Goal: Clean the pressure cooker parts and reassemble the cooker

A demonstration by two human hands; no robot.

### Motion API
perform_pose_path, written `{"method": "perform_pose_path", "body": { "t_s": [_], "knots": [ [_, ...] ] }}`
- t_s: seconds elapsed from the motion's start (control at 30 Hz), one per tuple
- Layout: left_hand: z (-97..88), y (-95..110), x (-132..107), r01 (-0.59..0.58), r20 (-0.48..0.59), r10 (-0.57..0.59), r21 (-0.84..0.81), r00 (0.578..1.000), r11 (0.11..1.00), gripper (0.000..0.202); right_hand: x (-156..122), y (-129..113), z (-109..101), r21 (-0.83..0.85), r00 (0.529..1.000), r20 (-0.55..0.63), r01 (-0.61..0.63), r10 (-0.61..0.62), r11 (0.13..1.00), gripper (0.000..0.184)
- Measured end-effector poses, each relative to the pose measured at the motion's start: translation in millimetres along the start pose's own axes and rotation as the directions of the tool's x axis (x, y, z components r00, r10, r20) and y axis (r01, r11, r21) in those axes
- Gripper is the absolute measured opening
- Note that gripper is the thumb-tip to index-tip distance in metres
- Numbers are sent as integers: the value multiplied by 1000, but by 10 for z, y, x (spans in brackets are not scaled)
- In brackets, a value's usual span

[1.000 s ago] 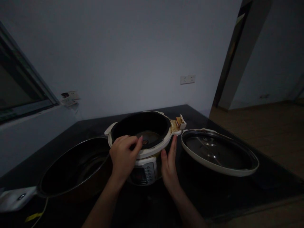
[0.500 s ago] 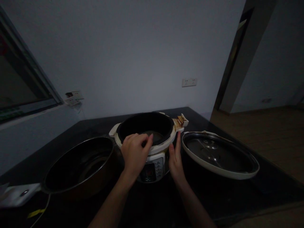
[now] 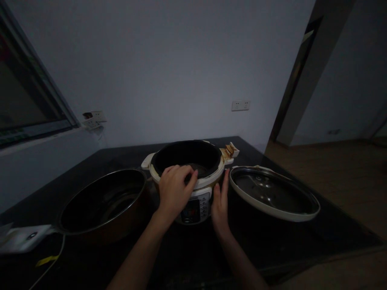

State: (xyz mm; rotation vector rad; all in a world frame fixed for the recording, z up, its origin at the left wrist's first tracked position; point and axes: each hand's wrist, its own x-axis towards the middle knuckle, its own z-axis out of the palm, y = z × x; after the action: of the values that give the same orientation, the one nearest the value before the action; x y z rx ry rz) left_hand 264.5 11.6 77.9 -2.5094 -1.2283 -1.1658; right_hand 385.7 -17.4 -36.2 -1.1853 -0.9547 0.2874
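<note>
A white electric cooker base with a dark empty cavity stands at the middle of a black counter. My left hand rests over the cooker's near rim, fingers curled onto the edge. My right hand lies flat against the cooker's right side, fingers stretched out and pointing away from me. The control panel shows between the two hands.
A dark inner pot sits left of the cooker. The cooker's lid lies upside down on the right. A white plug block with a cable lies at the counter's left end. Wall sockets are behind; wooden floor lies right.
The cooker has shifted slightly away from me and to the right on the counter, with both hands staying on it. The view has risen a little.
</note>
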Motion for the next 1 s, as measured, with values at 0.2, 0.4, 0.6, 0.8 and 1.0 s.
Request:
{"method": "perform_pose_path", "body": {
  "t_s": [0.2, 0.4, 0.6, 0.8, 1.0],
  "knots": [
    [-62, -49, -84, -98, 24, 101, -89, 995, 991, 17, -298, -13, -67, 95, 994, -38, -100, 104, 990, 63],
    [-90, -112, -213, -166, 6, 169, -159, 986, 973, 25, -425, -71, -422, 150, 957, 49, -290, 286, 945, 56],
    [-178, -60, -535, -241, -152, 210, -231, 966, 942, 35, -415, -342, -772, 402, 739, 243, -666, 628, 628, 54],
    [-51, 163, -1082, -395, -144, 368, -394, 918, 830, 45, -508, -373, -841, 253, 673, 407, -732, 617, 632, 41],
    [459, 51, -1607, -243, 21, 275, -410, 961, 879, 43, -453, -70, -885, -140, 692, 521, -508, 500, 850, 30]
  ]
}}
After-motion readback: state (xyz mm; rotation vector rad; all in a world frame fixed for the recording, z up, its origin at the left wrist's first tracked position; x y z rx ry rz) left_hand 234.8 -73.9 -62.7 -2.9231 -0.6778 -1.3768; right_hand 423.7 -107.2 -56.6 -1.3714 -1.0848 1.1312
